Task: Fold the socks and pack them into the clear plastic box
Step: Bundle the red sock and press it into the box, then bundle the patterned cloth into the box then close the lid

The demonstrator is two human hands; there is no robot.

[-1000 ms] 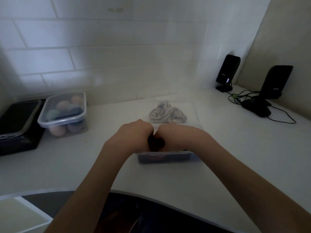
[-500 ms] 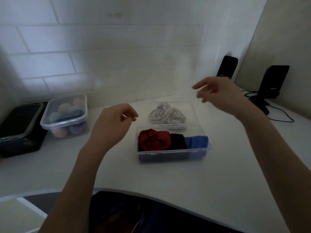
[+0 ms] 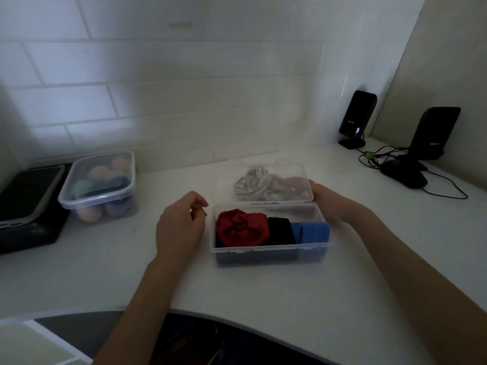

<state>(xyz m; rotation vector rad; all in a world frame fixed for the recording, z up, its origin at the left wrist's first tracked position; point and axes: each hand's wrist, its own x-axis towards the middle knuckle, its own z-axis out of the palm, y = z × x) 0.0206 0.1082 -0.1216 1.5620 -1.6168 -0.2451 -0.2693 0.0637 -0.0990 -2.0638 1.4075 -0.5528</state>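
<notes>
Clear plastic box on the counter — 3 sock bundles inside. Right hand grips the open lid; left hand loosely curled, empty. Swing lid forward evenly, press until latched — steady the box.

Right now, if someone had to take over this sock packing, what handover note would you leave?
Left hand: loosely curled, holding nothing, just left of the box.
Right hand: gripping the right end of the open lid.
In the box: red socks, black socks, blue socks, side by side.
Under the see-through lid: a pale patterned bundle, apparently unpacked.
Left: deal with that bundle, close the lid.
</notes>
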